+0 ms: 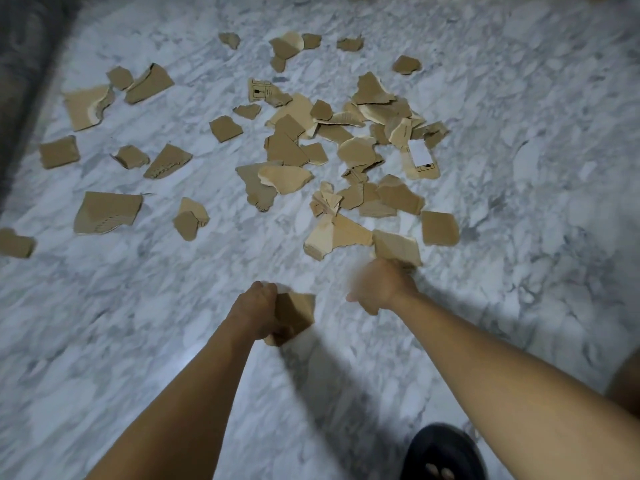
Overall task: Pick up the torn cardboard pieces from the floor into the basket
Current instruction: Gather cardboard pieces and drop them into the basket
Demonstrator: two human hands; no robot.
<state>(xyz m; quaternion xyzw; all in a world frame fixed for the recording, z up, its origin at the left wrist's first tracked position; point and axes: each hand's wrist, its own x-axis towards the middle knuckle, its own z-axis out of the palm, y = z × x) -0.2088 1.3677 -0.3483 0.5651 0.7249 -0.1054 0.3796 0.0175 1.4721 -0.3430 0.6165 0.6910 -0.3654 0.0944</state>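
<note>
Left forearm (pixel 194 393) and right forearm (pixel 502 358) are bare and extend forward and down from the lower edge of the view. Left hand (pixel 258 311): back facing up, fingers curled round a torn cardboard piece (pixel 296 311). Right hand (pixel 381 285): reaches further forward, motion-blurred, fingers closed on the near edge of a second cardboard piece (pixel 396 245)

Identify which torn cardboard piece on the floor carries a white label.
The tan torn cardboard piece at the central pile's right edge: it alone bears a white rectangular sticker; the others are plain brown or black-printed.
</note>
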